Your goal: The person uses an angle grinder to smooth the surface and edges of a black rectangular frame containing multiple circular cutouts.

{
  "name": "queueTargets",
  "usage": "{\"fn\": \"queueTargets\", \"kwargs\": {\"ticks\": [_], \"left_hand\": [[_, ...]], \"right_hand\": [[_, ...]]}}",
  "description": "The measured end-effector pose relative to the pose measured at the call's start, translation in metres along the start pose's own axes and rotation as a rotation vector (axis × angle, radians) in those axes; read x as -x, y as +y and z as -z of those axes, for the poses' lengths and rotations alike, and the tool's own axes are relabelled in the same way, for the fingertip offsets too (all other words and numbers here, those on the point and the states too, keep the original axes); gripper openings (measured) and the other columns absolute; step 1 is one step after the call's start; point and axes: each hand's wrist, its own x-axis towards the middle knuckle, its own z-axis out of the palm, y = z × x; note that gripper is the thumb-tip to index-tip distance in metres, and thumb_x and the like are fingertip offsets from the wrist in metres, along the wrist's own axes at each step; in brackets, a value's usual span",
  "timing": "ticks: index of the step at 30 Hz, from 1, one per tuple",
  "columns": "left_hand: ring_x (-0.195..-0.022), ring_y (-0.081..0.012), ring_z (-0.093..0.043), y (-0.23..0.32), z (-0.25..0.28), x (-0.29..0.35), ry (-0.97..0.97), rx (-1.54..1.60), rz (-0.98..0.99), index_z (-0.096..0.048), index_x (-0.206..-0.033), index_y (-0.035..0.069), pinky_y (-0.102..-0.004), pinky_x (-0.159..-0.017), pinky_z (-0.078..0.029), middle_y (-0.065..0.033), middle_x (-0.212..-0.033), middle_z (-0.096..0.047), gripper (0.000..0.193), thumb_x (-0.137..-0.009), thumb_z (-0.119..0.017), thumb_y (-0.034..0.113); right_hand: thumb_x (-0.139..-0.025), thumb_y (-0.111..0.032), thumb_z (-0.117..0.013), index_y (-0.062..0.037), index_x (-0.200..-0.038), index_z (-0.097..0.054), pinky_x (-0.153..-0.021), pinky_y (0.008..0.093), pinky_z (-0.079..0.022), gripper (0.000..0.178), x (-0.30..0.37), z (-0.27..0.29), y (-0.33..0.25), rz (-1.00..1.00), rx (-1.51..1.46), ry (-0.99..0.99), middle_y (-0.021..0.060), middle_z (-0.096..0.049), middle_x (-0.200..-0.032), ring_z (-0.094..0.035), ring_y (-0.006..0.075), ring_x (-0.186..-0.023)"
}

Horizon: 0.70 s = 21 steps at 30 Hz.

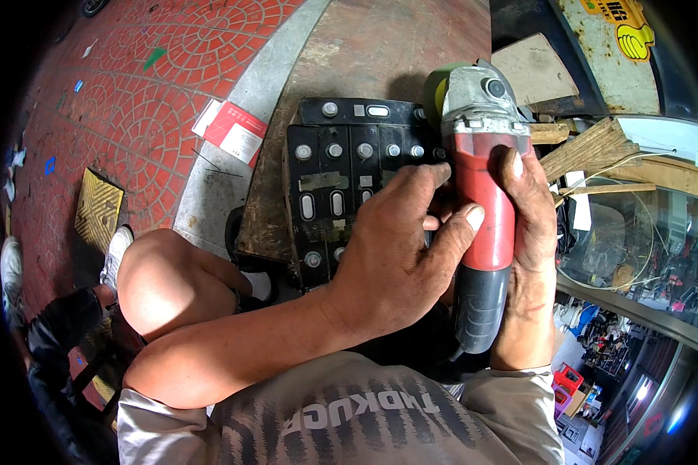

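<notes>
An angle grinder [485,205] with a red body, black rear handle and grey metal head is held upright in view, its head pointing away from me. My right hand [531,201] wraps around its right side, thumb lying on top of the red body. My left hand [395,240] is at its left side, with the thumb on the red casing and the other fingers curled partly out of sight. At the head's left edge a yellow-green disc [437,91] shows. Beneath my left hand lies a black slotted block [349,167] with rows of round silver bolt heads.
The block rests on a worn wooden board [357,58]. A red-and-white box [236,132] lies left of it on a concrete strip. Wood scraps [589,151] and a glass-topped case [616,240] stand at right. Another person's legs [62,318] are at the left.
</notes>
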Motion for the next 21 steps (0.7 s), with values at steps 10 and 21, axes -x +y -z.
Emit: {"fn": "queueTargets", "kwargs": {"ticks": [10, 21], "left_hand": [[-0.095, -0.0310, -0.074, 0.003, 0.001, 0.002, 0.006, 0.028, 0.001, -0.062, -0.134, -0.008, -0.0407, -0.083, -0.062, -0.0226, -0.111, -0.069, 0.036, -0.108, -0.074, 0.015], [-0.111, -0.0249, -0.075, 0.016, 0.005, -0.002, -0.062, -0.133, 0.066, -0.058, -0.152, -0.012, -0.0380, -0.096, -0.063, -0.0207, -0.123, -0.072, 0.050, -0.111, -0.071, 0.013]], "right_hand": [[-0.100, -0.032, -0.085, 0.0012, -0.171, -0.044, -0.119, 0.0406, -0.055, 0.088, 0.000, -0.001, -0.004, 0.016, 0.033, -0.047, 0.0192, -0.070, -0.147, -0.071, 0.0279, -0.133], [-0.102, -0.031, -0.083, 0.0021, -0.170, -0.044, -0.115, 0.0391, -0.057, 0.086, -0.008, 0.004, -0.005, 0.014, 0.042, -0.055, 0.0194, -0.070, -0.147, -0.071, 0.0271, -0.130]]}}
